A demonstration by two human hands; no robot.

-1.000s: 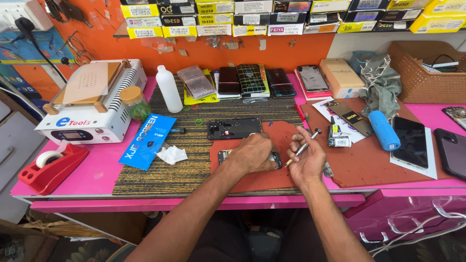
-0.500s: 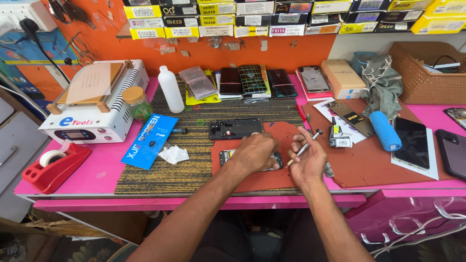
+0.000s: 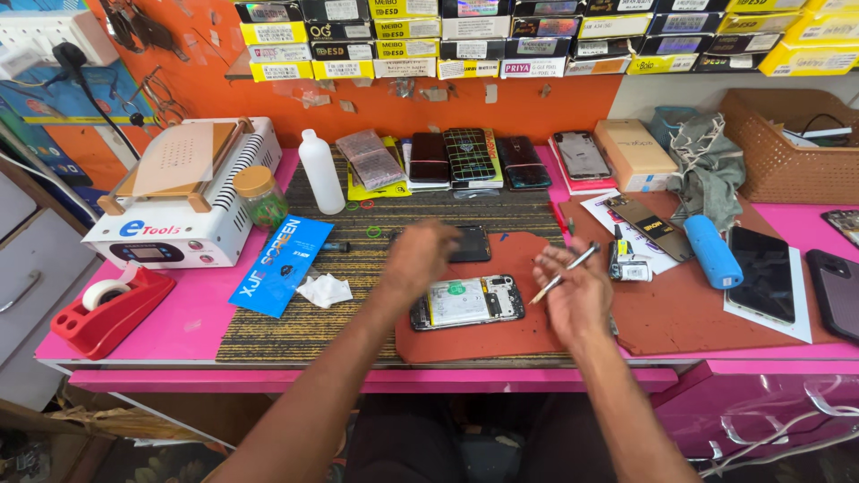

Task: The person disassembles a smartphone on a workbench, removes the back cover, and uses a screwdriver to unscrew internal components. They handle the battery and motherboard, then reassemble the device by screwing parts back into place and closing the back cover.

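Here, label by label:
Phone: an opened phone [image 3: 467, 302] lies flat with its insides up on the red mat [image 3: 501, 335], about the middle of the counter [image 3: 179, 326], between the two hands.
Handling: it looks light, thin and stiff, but fragile with its back off; bare boards and thin cables would bruise easily. I would take it by the long side edges of the frame, not by the exposed middle.
Left hand: the left hand [image 3: 420, 258] hovers just above the phone at its 11 o'clock, fingers loosely curled; it is blurred, and I cannot tell whether it pinches anything small.
Right hand: the right hand [image 3: 577, 295] sits at the phone's 3 o'clock, closed lightly on slim tweezers [image 3: 564, 272] whose tip points toward the phone.
Second phone: a dark phone body [image 3: 470, 243] lies at 12 o'clock, partly behind the left hand.
Nearby: a white tissue [image 3: 324, 291] and a blue packet [image 3: 282, 266] lie at 9 o'clock; a blue cylinder [image 3: 712, 251] lies at 3 o'clock, well apart.
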